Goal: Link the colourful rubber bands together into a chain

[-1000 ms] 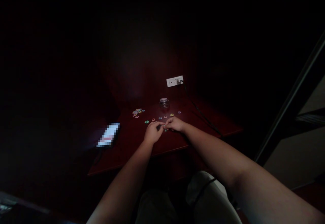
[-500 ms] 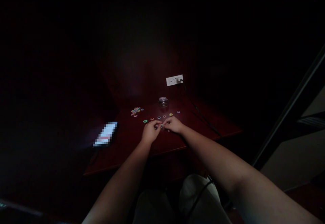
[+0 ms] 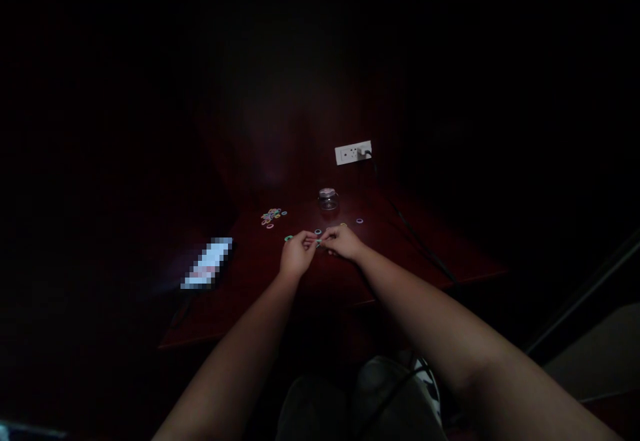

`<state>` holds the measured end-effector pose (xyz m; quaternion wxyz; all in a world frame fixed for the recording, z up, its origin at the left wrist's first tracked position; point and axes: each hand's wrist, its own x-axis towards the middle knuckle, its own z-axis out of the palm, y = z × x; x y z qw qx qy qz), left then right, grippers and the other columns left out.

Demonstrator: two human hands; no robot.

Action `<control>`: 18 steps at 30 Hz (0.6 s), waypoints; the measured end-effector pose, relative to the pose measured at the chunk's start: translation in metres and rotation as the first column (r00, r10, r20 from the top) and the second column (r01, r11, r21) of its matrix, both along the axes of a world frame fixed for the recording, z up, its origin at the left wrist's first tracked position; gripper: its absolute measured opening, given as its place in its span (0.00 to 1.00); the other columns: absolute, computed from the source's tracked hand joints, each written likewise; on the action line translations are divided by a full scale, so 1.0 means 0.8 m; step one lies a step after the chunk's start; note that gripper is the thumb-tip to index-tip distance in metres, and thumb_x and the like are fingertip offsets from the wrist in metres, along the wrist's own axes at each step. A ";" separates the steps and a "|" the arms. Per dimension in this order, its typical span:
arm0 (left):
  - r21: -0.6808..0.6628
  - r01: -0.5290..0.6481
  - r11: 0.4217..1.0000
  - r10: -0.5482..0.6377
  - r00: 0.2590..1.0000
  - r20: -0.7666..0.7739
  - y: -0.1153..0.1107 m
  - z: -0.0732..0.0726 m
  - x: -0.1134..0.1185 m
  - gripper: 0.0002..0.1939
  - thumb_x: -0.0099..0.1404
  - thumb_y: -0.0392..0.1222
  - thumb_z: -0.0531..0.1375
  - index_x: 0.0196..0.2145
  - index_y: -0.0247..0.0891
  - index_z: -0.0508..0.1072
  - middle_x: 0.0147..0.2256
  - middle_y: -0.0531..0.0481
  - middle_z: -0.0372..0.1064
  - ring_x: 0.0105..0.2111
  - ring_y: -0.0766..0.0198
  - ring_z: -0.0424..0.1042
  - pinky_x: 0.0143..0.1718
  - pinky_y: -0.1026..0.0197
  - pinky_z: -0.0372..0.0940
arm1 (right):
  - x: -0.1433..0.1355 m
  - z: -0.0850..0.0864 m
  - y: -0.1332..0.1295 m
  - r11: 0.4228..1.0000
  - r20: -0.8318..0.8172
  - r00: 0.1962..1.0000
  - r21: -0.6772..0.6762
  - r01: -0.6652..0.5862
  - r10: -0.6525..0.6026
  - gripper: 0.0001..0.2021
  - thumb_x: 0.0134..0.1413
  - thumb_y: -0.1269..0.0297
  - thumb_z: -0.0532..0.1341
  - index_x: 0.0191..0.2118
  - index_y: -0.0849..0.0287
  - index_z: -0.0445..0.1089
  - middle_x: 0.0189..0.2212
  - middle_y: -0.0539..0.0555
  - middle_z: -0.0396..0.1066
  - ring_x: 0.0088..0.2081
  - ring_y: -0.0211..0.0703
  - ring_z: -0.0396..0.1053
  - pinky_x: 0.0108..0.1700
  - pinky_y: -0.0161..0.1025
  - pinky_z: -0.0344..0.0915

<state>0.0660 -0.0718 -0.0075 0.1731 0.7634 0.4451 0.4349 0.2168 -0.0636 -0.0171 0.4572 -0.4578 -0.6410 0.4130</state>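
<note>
Two hands (image 3: 297, 255) (image 3: 342, 242) in | one jar (image 3: 328, 202) | one screen (image 3: 207, 264) | one socket panel (image 3: 344, 155) | one plug (image 3: 363, 152) | rings (image 3: 271, 215): a jumble, beyond counting!

Dim head view, apparently forward-down.

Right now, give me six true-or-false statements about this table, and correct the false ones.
1. The left hand and right hand together hold a small pale piece: true.
2. A clear jar stands beyond them: true.
3. The jar lies on its side: false; it stands upright.
4. A heap of rings lies left of the jar: true.
5. The right hand touches the heap of rings: false; they are apart.
6. Nothing is plugged in at the wall: false; a plug sits in the wall socket.
</note>
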 end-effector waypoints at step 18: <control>-0.098 0.104 0.990 -0.096 0.992 0.083 0.003 -0.006 0.001 0.06 0.54 0.37 0.58 0.30 0.33 0.72 0.28 0.47 0.71 0.28 0.67 0.70 0.32 0.64 0.67 | -0.001 -0.006 -0.002 0.990 0.027 0.995 0.103 0.095 -0.098 0.03 0.41 0.70 0.60 0.24 0.63 0.65 0.15 0.46 0.62 0.16 0.30 0.59 0.19 0.28 0.55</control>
